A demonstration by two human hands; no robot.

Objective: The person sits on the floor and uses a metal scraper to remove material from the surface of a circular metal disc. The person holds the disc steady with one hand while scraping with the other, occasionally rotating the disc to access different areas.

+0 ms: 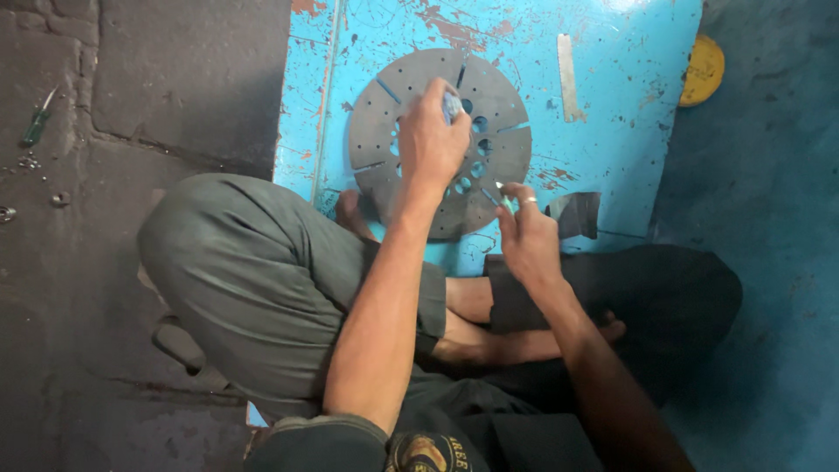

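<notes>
Item: grey disc (pixel 411 87), round, slotted and drilled, flat on a chipped blue sheet (pixel 612 79), far of the crossed legs.
Left hand (pixel 430 140): over disc centre, fingers closed round a small bluish object (pixel 452 107).
Right hand (pixel 526 234): at near-right rim, fingertips pinching a thin pale piece (pixel 502 187).
Handling note: likely best done with the disc kept flat and the right hand steadying the rim.
Also: metal strip (pixel 568 74), yellow cap (pixel 703 70), far right; screwdriver (pixel 35 127), far left.
</notes>
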